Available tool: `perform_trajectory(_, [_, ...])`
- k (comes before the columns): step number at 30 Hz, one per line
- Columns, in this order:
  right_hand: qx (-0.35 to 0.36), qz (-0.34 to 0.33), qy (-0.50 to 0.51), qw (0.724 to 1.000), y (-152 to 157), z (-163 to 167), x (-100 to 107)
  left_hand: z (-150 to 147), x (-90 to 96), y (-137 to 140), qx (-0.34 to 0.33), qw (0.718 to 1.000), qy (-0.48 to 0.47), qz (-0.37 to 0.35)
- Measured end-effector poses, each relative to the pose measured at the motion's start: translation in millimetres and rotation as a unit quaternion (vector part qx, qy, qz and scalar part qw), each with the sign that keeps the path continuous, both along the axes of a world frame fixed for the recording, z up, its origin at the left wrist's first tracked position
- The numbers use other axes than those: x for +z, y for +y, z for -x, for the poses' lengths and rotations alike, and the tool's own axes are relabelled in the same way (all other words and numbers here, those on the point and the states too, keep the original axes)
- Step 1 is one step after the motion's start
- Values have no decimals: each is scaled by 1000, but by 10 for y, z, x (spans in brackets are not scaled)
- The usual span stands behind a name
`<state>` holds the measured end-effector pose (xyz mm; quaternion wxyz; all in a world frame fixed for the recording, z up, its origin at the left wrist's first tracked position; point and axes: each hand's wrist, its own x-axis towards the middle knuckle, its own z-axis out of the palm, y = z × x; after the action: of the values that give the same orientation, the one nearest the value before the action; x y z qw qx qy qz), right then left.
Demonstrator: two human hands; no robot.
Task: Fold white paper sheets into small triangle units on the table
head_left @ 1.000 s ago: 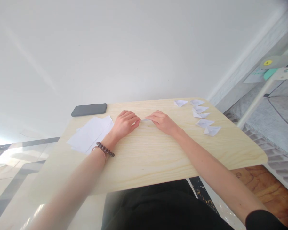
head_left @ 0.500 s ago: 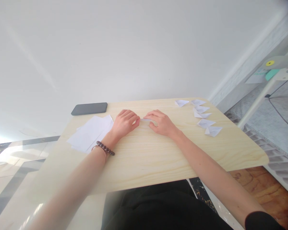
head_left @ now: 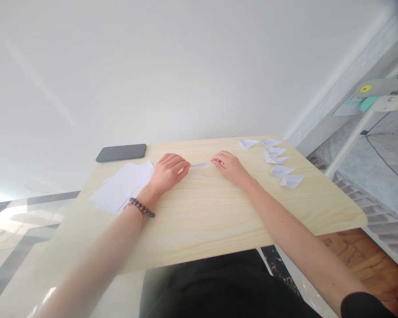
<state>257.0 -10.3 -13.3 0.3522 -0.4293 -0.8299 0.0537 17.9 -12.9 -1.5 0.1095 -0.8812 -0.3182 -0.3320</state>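
Observation:
A narrow folded piece of white paper (head_left: 198, 164) spans the space between my hands above the table, seen nearly edge-on. My left hand (head_left: 171, 171) pinches its left end between thumb and fingers. At the other end my right hand (head_left: 230, 167) has its thumb and fingertips closed in a pinch; the paper looks faint close to these fingertips. A dark beaded bracelet (head_left: 142, 207) circles my left wrist. Beside the left hand lies a loose stack of white paper sheets (head_left: 121, 185).
A dark phone (head_left: 121, 153) lies at the table's back left corner. Several folded paper boats (head_left: 281, 171) stand along the right side, one of them (head_left: 248, 143) a little apart at the back. The wall (head_left: 185, 79) rises behind the wooden table (head_left: 212, 229).
My right hand has shifted slightly right, its fingers drawing from a loose curve into a pinch. More of the folded paper shows between the hands. The left hand keeps its hold.

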Motion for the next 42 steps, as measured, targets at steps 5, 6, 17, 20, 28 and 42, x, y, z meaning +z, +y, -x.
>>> perform_trajectory(5, [30, -21, -5, 999, -101, 229, 12, -33, -20, 5, -4, 1000, 4, -1])
perform_trajectory(6, [40, -35, -20, 998, -106, 279, 9, -39, -24, 7, -9, 1000, 7, -2])
perform_trajectory(17, [12, -90, -91, 992, 11, 126, 18, -19, -15, 22, 5, 1000, 11, -19])
perform_trajectory(20, [10, -92, -88, 992, 41, 63, 12, 13, -17, 34, 6, 1000, 18, -22])
perform_trajectory(28, [16, -116, -110, 987, -12, 129, -4, -29, -46, -14, 76, 993, -2, 88])
perform_trajectory(42, [-47, 34, -83, 995, -70, 207, -111, -87, -71, -71, 43, 985, 92, 140])
